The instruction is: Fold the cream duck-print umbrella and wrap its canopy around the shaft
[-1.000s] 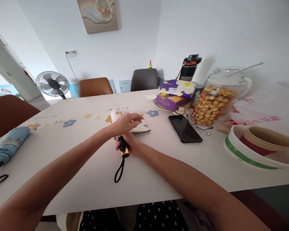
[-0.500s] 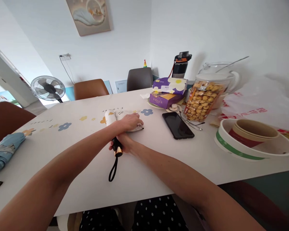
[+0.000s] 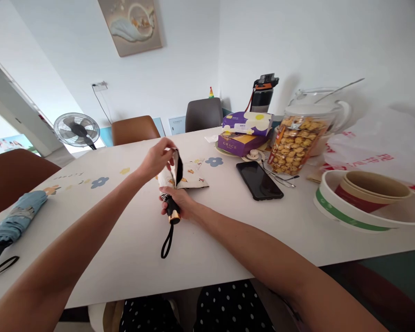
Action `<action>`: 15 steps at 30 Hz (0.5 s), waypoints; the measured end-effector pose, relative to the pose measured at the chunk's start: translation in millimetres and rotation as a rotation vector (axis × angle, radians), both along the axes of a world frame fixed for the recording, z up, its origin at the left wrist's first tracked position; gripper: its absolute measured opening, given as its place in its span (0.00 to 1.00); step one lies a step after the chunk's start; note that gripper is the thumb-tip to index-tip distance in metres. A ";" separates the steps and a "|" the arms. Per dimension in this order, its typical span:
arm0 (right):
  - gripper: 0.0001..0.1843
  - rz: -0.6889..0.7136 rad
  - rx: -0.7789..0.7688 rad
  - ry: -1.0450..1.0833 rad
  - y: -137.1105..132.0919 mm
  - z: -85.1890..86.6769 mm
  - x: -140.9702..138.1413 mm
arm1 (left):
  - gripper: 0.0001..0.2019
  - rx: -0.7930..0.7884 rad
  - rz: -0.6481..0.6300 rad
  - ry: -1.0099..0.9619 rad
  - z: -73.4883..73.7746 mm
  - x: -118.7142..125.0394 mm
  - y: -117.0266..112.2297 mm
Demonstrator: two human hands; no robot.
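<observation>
We have the left hand (image 3: 155,159) pinched on a raised flap of the white umbrella (image 3: 193,179), dark underside showing. Right hand (image 3: 180,201) is clamped around the upper handle (image 3: 172,206), just on our side of the left; forearms uncrossed. Umbrella is folded but loose, on the table (image 3: 124,258) straight ahead of us: patterned fabric spread to the right, gold-ended handle pointing back at us, black wrist strap (image 3: 166,243) trailing on the tabletop. Right of it we see a black phone (image 3: 259,180) lying flat, with glasses (image 3: 294,177) just beside. Behind those: purple box (image 3: 237,144) with a flowered pack (image 3: 246,123) on top, then a jar of snacks (image 3: 293,145). Near right we have a green-striped white bowl (image 3: 352,220) with a brown bowl (image 3: 373,186) inside. Far left, a blue umbrella (image 3: 22,212) lies furled, well apart. Beyond the table: brown chair (image 3: 134,130), grey chair (image 3: 204,114), fan (image 3: 76,130).
</observation>
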State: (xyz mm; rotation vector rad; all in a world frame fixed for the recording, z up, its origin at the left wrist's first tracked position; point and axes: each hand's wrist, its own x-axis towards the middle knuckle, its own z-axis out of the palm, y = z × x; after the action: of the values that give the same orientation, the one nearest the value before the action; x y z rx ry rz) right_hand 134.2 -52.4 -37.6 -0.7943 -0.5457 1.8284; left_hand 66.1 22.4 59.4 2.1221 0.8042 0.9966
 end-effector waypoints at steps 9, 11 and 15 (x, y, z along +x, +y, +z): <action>0.07 0.044 -0.030 -0.053 -6.7 12.0 2.6 | 0.06 -0.059 0.305 -0.195 -44.8 -82.0 -9.3; 0.08 0.059 -0.023 -0.072 -6.0 11.7 3.2 | 0.04 -0.136 0.346 -0.363 -54.2 -85.6 -10.8; 0.10 0.067 -0.001 -0.077 -3.1 10.2 7.0 | 0.02 -0.209 0.341 -0.489 -62.7 -85.2 -17.7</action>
State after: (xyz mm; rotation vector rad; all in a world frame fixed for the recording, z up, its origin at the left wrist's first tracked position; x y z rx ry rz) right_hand 141.3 -55.4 -27.4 -0.8593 -0.6275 1.8650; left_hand -19.1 4.7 -3.3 1.4981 0.9811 1.4634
